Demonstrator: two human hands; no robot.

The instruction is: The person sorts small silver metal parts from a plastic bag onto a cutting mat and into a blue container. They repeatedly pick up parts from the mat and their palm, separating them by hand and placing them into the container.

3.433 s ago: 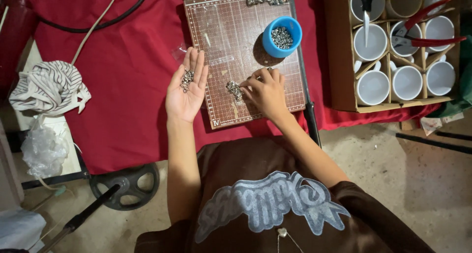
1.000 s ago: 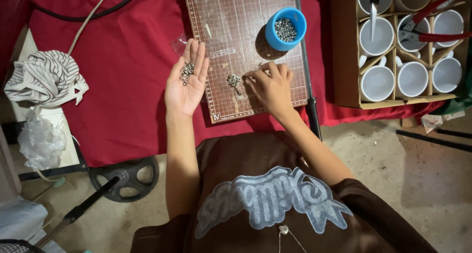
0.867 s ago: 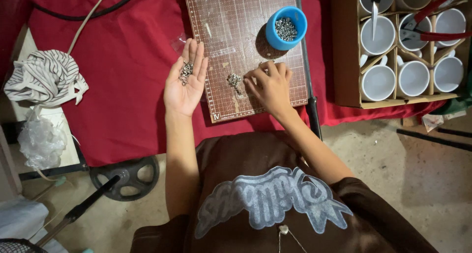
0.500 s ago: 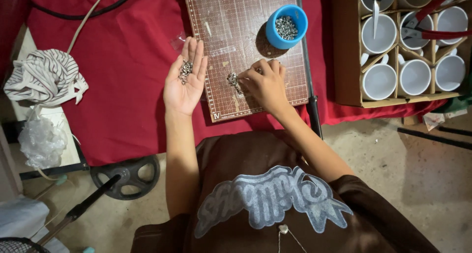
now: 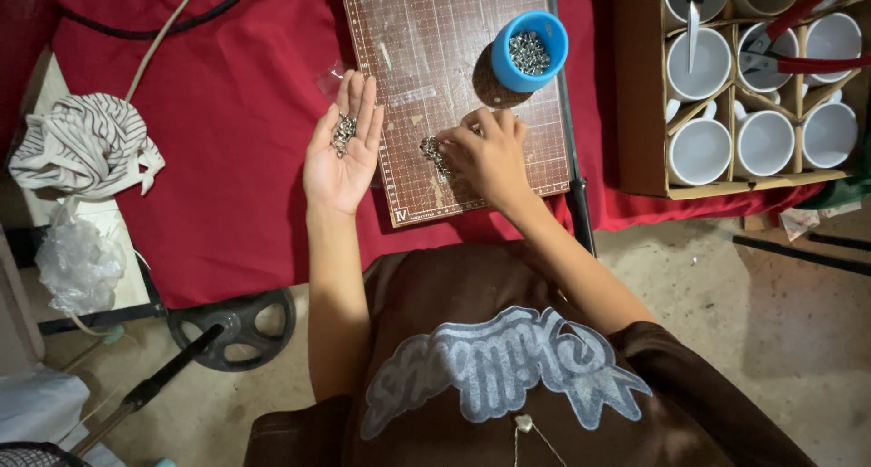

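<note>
The left hand [image 5: 342,154] lies palm up at the left edge of the brown cutting mat [image 5: 426,59], fingers spread flat, cradling small metal rings [image 5: 344,131]. The right hand [image 5: 490,154] rests on the mat, fingers pinching a ring cluster [image 5: 433,150] below the blue cup [image 5: 530,50].

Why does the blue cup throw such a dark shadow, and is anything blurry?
In the head view, light comes from the right, so the blue cup casts a dark shadow leftward onto the brown cutting mat; the white mugs look bright but not blown out; both hands appear sharp.
</note>
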